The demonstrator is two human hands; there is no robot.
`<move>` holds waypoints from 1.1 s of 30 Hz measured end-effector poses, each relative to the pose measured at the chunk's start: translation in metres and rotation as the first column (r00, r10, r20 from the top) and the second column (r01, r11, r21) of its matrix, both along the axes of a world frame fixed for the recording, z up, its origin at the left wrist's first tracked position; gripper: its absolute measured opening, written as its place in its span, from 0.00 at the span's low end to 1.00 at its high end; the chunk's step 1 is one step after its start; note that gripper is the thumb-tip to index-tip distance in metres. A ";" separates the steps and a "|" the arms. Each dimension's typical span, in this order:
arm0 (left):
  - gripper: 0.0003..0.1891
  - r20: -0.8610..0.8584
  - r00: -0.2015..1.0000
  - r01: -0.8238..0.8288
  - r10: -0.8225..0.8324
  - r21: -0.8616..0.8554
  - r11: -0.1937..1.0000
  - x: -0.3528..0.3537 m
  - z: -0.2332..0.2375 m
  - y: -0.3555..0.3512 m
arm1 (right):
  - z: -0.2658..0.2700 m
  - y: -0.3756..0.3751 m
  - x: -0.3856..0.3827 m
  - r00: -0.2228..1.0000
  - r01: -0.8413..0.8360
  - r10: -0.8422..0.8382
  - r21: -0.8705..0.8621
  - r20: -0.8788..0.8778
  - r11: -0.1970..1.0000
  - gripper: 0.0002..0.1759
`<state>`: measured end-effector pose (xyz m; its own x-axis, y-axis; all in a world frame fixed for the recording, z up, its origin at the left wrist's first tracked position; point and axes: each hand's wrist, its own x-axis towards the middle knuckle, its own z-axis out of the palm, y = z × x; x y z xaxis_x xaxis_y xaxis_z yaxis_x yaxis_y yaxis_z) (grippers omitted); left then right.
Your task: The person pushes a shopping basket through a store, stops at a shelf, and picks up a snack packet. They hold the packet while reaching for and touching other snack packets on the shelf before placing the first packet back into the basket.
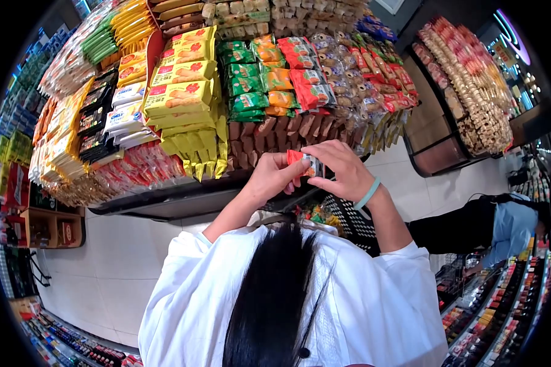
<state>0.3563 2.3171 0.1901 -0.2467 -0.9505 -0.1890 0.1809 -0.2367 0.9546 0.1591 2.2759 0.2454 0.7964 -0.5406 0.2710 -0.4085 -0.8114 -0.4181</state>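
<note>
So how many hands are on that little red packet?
2: the left hand pinches the red packet at its left end, the right hand, wearing a teal wristband, at its right end.

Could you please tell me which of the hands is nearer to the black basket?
Right. The right hand is over the black basket; the left hand sits off to its left. Both grip the red packet.

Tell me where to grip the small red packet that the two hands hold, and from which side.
Pinch the red packet across its flat faces at the left, red end, coming from the left as the left hand does. It looks small, thin and flat, so a fingertip grip likely suits. The right hand covers its other end.
</note>
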 end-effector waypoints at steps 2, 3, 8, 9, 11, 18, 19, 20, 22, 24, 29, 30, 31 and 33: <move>0.16 -0.004 1.000 0.001 -0.002 -0.017 1.000 0.002 0.000 -0.001 | 0.001 -0.003 0.002 1.000 -0.011 0.011 0.014 0.008 1.000 0.31; 0.16 -0.007 1.000 0.003 -0.003 -0.026 1.000 0.003 0.000 -0.001 | 0.002 -0.004 0.003 1.000 -0.016 0.016 0.020 0.011 1.000 0.31; 0.16 -0.098 0.995 -0.014 0.015 0.011 1.000 0.004 0.002 -0.002 | 0.012 -0.010 0.009 0.999 -0.042 0.042 0.016 -0.002 0.999 0.31; 0.17 -0.110 0.994 -0.019 0.021 0.019 1.000 0.005 0.003 -0.002 | 0.014 -0.011 0.010 0.999 -0.044 0.044 0.014 -0.009 0.999 0.30; 0.17 -0.124 0.992 -0.023 0.024 0.010 1.000 0.006 0.002 -0.003 | 0.016 -0.014 0.012 0.999 -0.041 0.041 -0.003 -0.018 0.999 0.30; 0.17 -0.205 0.978 -0.027 0.027 0.002 1.000 0.008 0.009 -0.003 | 0.026 -0.024 0.018 0.999 -0.044 0.044 0.017 0.030 0.999 0.25; 0.17 -0.212 0.977 -0.038 0.037 0.000 0.999 0.008 0.010 -0.003 | 0.029 -0.028 0.018 0.998 -0.060 0.059 0.035 0.038 0.998 0.26; 0.17 -0.219 0.975 -0.049 0.047 -0.002 0.999 0.008 0.011 -0.003 | 0.033 -0.033 0.017 0.998 -0.048 0.047 0.025 0.030 0.999 0.26; 0.18 -0.218 0.974 -0.057 0.054 -0.011 0.998 0.010 0.012 -0.002 | 0.041 -0.045 0.016 1.000 -0.024 0.024 0.003 0.014 1.000 0.24; 0.18 -0.200 0.979 -0.051 0.045 -0.025 0.998 0.012 0.012 0.000 | 0.051 -0.064 0.015 1.000 0.014 -0.014 -0.015 -0.005 1.000 0.24; 0.17 -0.221 0.975 -0.040 0.036 -0.011 0.999 0.014 0.006 0.007 | 0.074 -0.146 0.022 0.986 0.164 -0.166 -0.057 -0.026 0.985 0.25; 0.16 -0.234 0.972 -0.036 0.031 -0.017 0.999 0.013 0.003 0.009 | 0.076 -0.163 0.027 0.981 0.192 -0.195 -0.094 -0.022 0.977 0.25; 0.14 -0.253 0.967 -0.033 0.033 0.004 0.999 0.013 -0.001 0.011 | 0.077 -0.181 0.031 0.980 0.189 -0.195 -0.118 -0.045 0.975 0.25; 0.13 -0.245 0.969 -0.022 0.028 0.025 0.999 0.012 -0.007 0.014 | 0.072 -0.220 0.039 0.969 0.190 -0.220 -0.236 -0.109 0.953 0.24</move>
